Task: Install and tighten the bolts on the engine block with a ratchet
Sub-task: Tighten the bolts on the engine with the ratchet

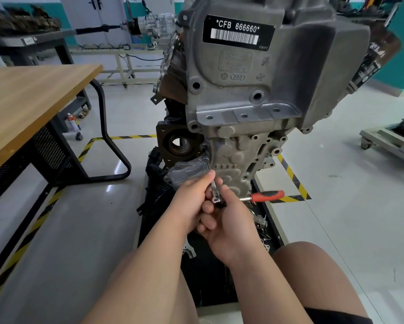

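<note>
I have both hands low in front of the engine block (238, 155), which stands upright directly beyond my fingers. My left hand (191, 202) pinches the thin extension bar (207, 163) between the thumb and the curled fingers, near the lower end of the bar. From my fingertips the bar goes up and a little to the left, and its far end sits on a bolt (203, 149) at the left edge of the block. My right hand (231, 225) is just beside the left one and touches it. Its fingers are curled around the head of the ratchet (266, 196), where the bar joins. The red handle of the ratchet sticks out to the right of my right fingers, nearly level, and no hand is on it. I cannot tell how firmly the right fingers press.

Just left of the bolt, above my left fingers, there is a dark round opening (180, 143) in the block. High above both hands the block carries a black label (237, 30) with white letters. A wooden table (32, 101) stands well apart to the left of my left hand. Yellow and black floor tape (292, 174) runs to the right of my right fingers, behind the handle
</note>
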